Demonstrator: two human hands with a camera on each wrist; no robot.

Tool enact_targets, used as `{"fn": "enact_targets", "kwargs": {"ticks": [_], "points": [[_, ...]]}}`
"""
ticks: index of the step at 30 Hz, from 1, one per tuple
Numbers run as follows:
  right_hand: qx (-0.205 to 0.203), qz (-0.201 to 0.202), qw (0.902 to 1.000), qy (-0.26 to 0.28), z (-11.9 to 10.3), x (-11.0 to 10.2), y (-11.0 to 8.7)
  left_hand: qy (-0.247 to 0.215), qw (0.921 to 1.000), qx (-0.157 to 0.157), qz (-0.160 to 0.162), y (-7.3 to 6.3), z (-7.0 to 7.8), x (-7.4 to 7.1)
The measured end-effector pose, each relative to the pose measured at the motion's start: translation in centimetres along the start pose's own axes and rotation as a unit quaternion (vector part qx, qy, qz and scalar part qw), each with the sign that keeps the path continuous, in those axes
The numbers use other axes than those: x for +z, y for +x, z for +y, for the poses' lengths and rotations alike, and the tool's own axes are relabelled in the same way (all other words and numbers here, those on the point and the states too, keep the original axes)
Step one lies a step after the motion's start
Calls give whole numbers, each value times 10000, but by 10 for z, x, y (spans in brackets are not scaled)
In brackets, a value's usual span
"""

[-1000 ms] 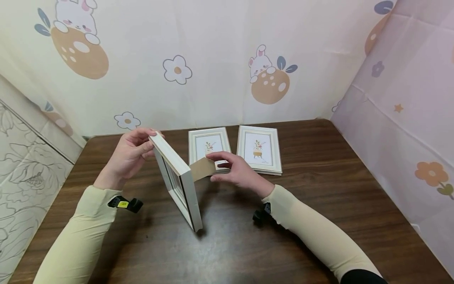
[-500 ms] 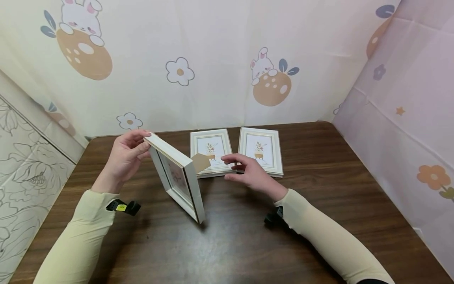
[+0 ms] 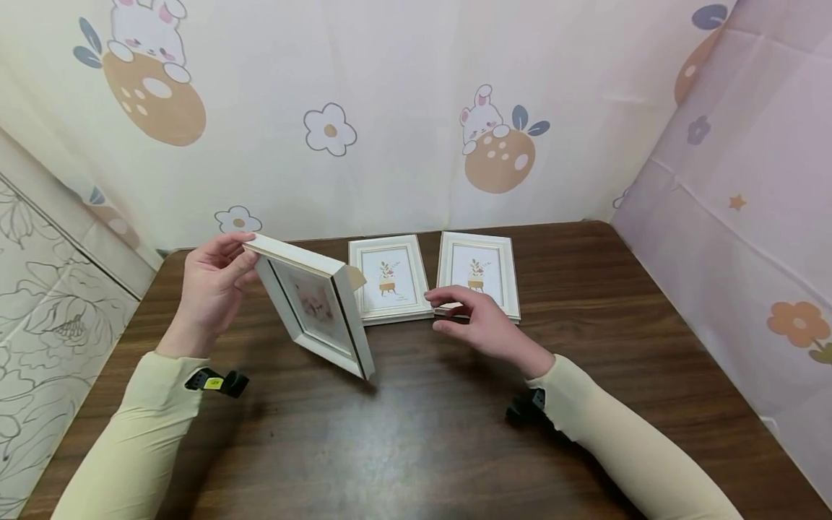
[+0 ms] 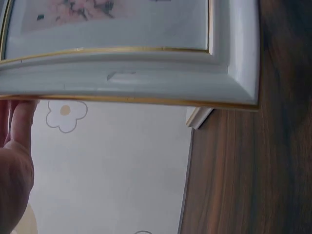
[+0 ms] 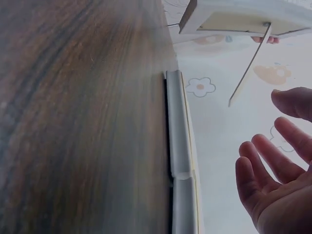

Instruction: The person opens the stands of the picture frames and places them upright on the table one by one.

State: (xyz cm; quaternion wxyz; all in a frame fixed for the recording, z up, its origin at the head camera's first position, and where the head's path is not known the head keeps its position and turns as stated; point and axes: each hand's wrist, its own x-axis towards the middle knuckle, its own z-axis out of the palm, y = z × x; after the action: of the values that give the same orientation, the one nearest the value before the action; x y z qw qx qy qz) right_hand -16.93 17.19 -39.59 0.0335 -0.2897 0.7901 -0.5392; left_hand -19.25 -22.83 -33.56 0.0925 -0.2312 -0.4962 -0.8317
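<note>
In the head view my left hand pinches the upper left corner of a white picture frame, thumb in front and fingers behind. The frame leans at an angle over the table, its lower right corner close over the wood. A faded pink print shows behind its pane. From its back sticks out a tan stand flap, seen swung out from the backing in the right wrist view. My right hand hovers to the right with fingers loosely bent, holding nothing. It overlaps the corner of a second frame in this view.
Two more white picture frames lie face up side by side at the back: a left one and a right one, each with a plant print. Beneath is a dark wooden table. A patterned curtain hangs behind it.
My right hand has drawn away from the stand flap, moving right. The held frame has turned, so its front faces me more and less of the flap shows. My left hand shifted slightly left.
</note>
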Motion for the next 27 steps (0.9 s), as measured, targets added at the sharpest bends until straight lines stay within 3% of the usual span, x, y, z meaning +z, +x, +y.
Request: {"fn": "enact_targets", "kwargs": {"ticks": [7,14,22,27], "points": [[-68,-128,9993,-339,-1,-4,-12,545,9969,119,556,2,0,-3],[66,-322,9980,-549,0,-6,-21,981,9919,87,804,2,2,-8],[298,-761,9938,-754,3,-7,-25,1151,9812,75,1544,5,4,-15],[245,-1039,9892,-1007,5,-6,-26,1322,9678,50,2143,10,6,-23]]}}
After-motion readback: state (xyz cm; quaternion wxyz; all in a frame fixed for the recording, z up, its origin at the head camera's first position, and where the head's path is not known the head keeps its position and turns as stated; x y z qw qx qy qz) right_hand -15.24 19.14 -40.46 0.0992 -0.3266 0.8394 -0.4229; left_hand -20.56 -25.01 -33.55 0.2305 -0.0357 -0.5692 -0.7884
